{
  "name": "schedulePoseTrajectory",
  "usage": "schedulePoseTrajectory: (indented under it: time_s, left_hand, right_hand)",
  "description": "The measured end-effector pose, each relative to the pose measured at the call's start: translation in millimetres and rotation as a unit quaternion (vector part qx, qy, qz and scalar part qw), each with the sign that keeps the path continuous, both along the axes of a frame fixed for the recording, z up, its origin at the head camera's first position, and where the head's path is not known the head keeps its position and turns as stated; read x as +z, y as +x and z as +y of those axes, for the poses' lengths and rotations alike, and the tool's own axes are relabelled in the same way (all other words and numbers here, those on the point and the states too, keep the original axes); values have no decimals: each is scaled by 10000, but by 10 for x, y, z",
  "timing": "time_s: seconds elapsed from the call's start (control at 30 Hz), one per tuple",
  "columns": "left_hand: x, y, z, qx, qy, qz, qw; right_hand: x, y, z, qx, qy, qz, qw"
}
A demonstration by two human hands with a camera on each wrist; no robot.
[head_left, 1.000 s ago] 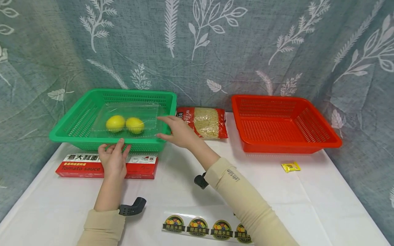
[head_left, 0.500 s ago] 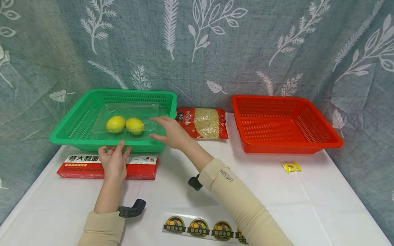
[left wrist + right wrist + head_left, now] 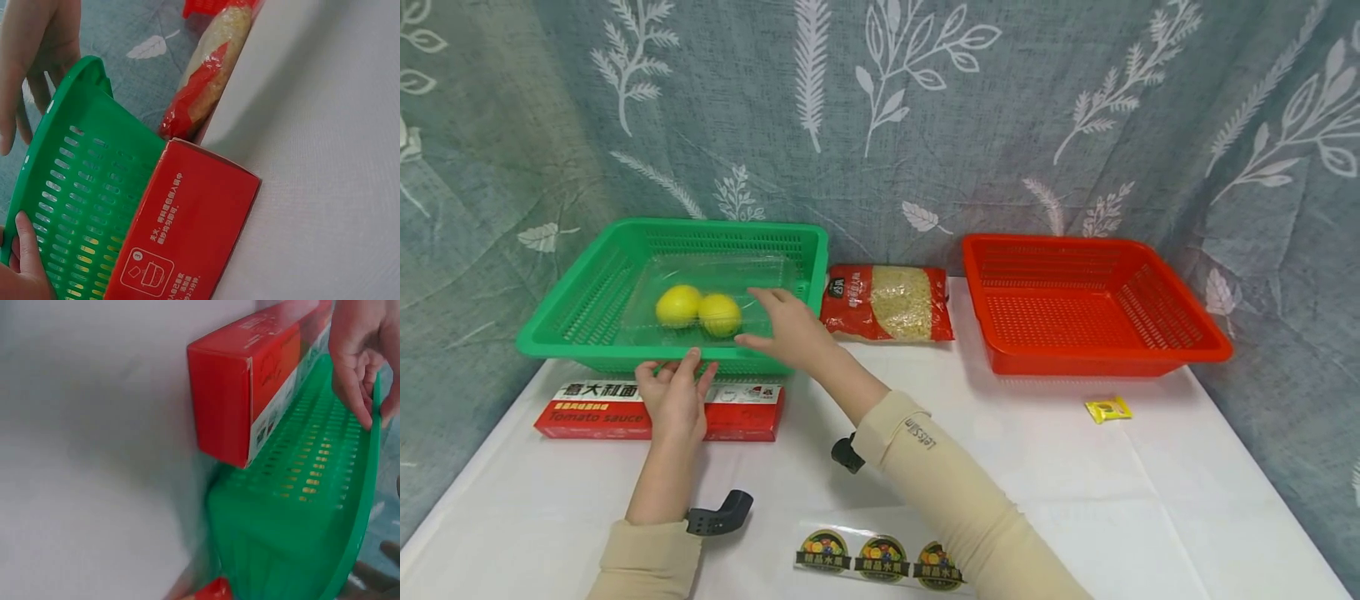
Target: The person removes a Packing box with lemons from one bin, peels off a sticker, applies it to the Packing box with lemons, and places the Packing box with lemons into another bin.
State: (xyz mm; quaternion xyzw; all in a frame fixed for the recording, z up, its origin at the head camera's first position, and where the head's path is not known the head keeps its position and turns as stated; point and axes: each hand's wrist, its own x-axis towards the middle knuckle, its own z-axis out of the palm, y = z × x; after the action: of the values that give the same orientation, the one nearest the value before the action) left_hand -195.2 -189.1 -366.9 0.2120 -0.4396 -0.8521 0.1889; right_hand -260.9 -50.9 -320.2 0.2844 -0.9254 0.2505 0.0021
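At the near rim of the green basket (image 3: 602, 348), on the left of the white tablecloth (image 3: 1037, 500), the left hand (image 3: 673, 400) pinches the edge, its thumb on top and its fingers on the outer side. The right hand (image 3: 793, 329) is over the basket's right part, thumb and fingers parted with nothing between them, near two yellow lemons (image 3: 678, 307). The lemons sit side by side in the basket with a clear plastic container (image 3: 760, 271); whether they lie in it or under it, I cannot tell. Just in front of the basket lies a long red box (image 3: 741, 421) marked "Tomato sauce", partly hidden by the left hand. To the basket's right is a red bag (image 3: 901, 302) with a clear window, then a red basket (image 3: 1108, 358), with a small yellow sachet (image 3: 1108, 409) in front of it. A strip of round stickers (image 3: 882, 557) lies nearest the person, partly covered by the right sleeve (image 3: 970, 492).
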Motion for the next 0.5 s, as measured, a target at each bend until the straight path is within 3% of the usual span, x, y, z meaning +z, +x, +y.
schedulePoseTrajectory:
  time_s: [0.17,0.5]
  left_hand:
    - [-8,0,-15,-9,2,20,10000]
    - [-12,-27,-31,-59,-18,36,10000]
  right_hand:
    - [7,2,-121,-638,-29,-199,9978]
    - [27,-33,-307,-1679,187,-696,9832]
